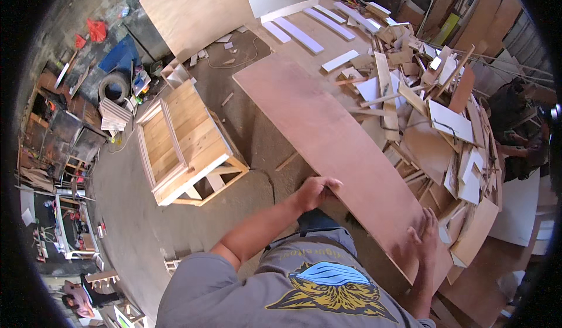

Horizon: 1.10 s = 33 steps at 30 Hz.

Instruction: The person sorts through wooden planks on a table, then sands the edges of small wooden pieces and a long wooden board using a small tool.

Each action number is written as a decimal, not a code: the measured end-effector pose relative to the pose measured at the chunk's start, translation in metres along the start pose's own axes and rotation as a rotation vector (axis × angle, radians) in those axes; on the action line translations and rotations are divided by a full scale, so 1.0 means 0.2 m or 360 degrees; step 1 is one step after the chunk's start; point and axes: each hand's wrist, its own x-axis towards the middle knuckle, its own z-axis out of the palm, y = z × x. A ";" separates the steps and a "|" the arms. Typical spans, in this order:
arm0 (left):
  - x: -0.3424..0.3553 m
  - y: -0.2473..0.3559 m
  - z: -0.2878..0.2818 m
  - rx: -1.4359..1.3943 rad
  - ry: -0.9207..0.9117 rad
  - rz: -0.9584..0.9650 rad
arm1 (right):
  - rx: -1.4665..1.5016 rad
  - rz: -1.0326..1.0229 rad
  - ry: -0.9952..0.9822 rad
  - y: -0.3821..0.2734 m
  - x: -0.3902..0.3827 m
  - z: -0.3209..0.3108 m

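I hold a long reddish-brown plywood board (345, 141) that stretches diagonally from the upper middle to the lower right. My left hand (316, 193) grips its left edge, thumb on the upper face and fingers partly hidden beneath. My right hand (424, 240) holds the near part at the right side, fingers against the board. Left of the board stands a pale wooden cabinet (187, 129) with a framed front lying uppermost. Beyond the board's right side, a large pile of wood offcuts (439, 123) covers sheet material, with several white strips (298, 35) at its back.
Large panels (193, 12) stand at the back. Along the left wall are a tire (114, 87), a blue sheet (117, 56) and cluttered shelving (61, 228). Cables run across the concrete floor (123, 199). Another person (82, 304) is at the lower left rim; dark clutter borders the right.
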 end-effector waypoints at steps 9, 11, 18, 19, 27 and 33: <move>0.49 0.43 -0.38 0.0214 -0.0050 -0.0331 | 0.0491 0.0728 -0.0453 0.02 0.64 0.51; 0.51 0.63 -0.35 0.0356 0.0040 -0.0360 | 0.0528 0.0795 -0.0507 0.04 0.70 0.70; 0.69 1.04 -0.44 0.0467 0.0090 -0.0450 | 0.0524 0.0980 -0.0390 -0.23 0.93 0.85; 0.69 1.13 -0.41 0.0542 0.0131 -0.0383 | 0.0525 0.1006 -0.0385 -0.34 0.99 0.81; 0.89 1.60 -0.81 0.0577 0.0012 -0.0500 | -0.0136 0.0829 -0.0212 -0.82 1.44 0.91; 1.00 2.14 -1.19 0.0628 0.0064 -0.0545 | -0.0105 0.0789 -0.0200 -1.36 2.00 1.06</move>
